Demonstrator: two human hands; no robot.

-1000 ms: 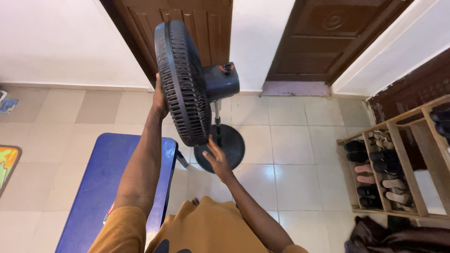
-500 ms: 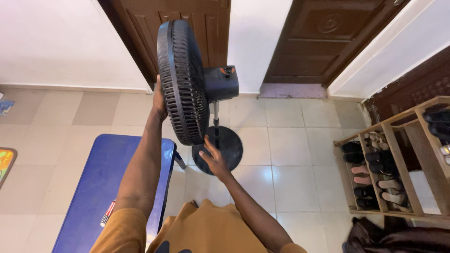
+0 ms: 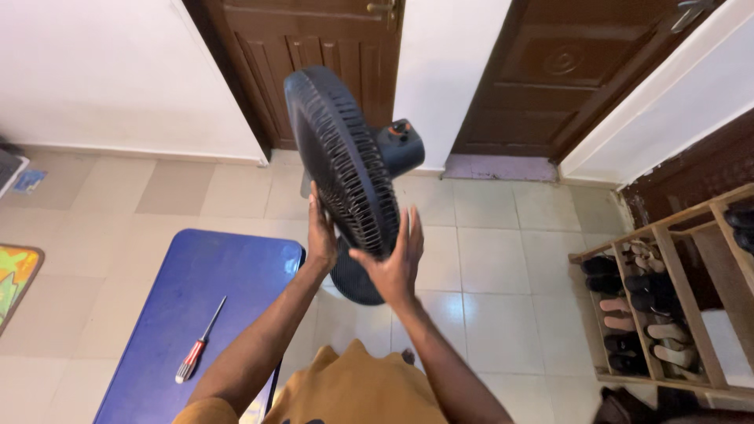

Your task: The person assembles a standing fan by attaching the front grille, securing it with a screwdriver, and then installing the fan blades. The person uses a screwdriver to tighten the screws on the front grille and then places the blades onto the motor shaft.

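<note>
A person in a mustard-yellow top, seen from above, has both hands on the dark blue fan (image 3: pixel 345 177) standing on the tiled floor (image 3: pixel 503 267) in front of two brown doors. The left hand (image 3: pixel 320 235) presses against the back side of the round grille, low down, fingers (image 3: pixel 314 206) stretched up along the rim; whether the thumb hooks round the edge can't be told. The right hand (image 3: pixel 397 263) lies flat and wide open on the front of the grille near its lower edge, fingers (image 3: pixel 411 228) spread, gripping nothing. The grille is turned edge-on to the camera, tilted a bit to the left, w/ the motor housing (image 3: pixel 400 145) behind it, an orange-red knob on top. The fan's round base (image 3: pixel 353 283) shows between the two forearms.

Left of the person: a blue table (image 3: pixel 188 314), rectangular w/ rounded corners, just beside the fan. On it lies a screwdriver (image 3: pixel 201 341) w/ a red-and-white striped handle, tip pointing away, well apart from both hands. Far left, on the floor, part of a bright multi-coloured mat (image 3: pixel 14 279); further back, a small blue flat item (image 3: pixel 30 180) near the wall, too small to tell what it is. At right, a wooden shoe rack (image 3: pixel 675 267) holds pairs of shoes and sandals.
</note>
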